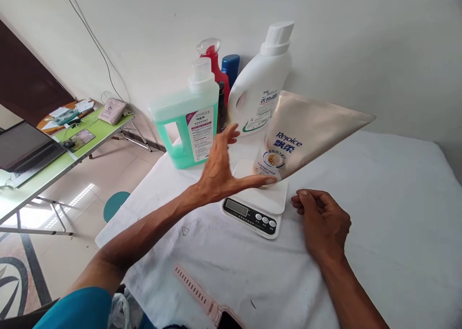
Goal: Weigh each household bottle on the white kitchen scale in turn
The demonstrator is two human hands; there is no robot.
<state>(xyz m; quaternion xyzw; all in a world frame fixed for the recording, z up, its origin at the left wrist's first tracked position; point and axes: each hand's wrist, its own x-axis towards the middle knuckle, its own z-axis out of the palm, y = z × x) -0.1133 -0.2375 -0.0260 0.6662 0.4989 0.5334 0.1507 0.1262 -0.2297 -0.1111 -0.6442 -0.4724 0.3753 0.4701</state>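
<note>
A cream Rejoice squeeze tube (299, 131) stands tilted, its narrow end down, on the white plate of a kitchen scale (236, 218). My left hand (218, 170) is open beside it, fingers raised and spread. Its thumb reaches across the tube's lower end; whether it touches cannot be told. To the right of the scale, my right hand (323, 220) rests near the cloth with fingers curled in and nothing visible in them. The scale's display looks blank.
Behind stand a green liquid bottle (169, 102), a white detergent bottle (252, 88), a red bottle (220, 71) and a blue bottle (231, 66) near the wall. A pink-strapped watch (197, 290) lies in front on the white cloth. A green table (90, 136) holds a laptop (27, 148).
</note>
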